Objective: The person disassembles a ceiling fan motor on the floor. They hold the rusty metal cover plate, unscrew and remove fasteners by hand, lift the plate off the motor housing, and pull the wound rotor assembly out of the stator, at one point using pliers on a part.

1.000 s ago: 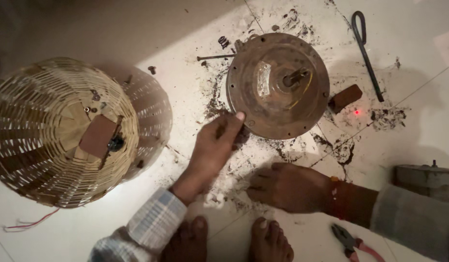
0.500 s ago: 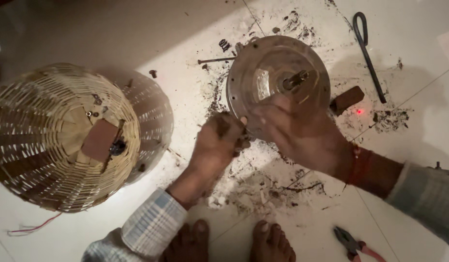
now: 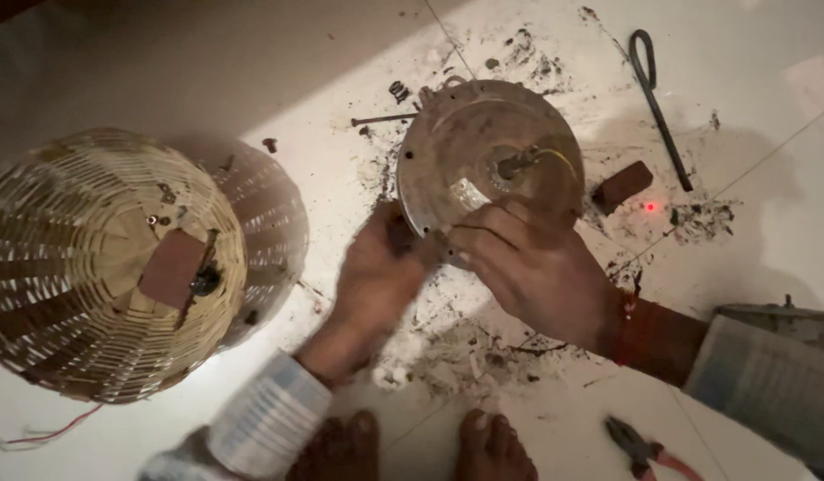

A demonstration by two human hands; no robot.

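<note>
Hands (image 3: 456, 258) blurred; grip unclear; pliers (image 3: 648, 450) cut by edge.

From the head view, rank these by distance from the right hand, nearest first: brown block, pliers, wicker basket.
Measured from the right hand:
1. Brown block, just up and right, beside the round metal housing.
2. Pliers, lower right on the floor.
3. Wicker basket, far left.

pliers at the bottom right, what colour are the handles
Red handles on the pliers with dark metal jaws, seen in the head view.

Tan woven basket (image 3: 91, 267), grey-brown metal disc (image 3: 483, 156), red-handled pliers (image 3: 648, 450)
</note>
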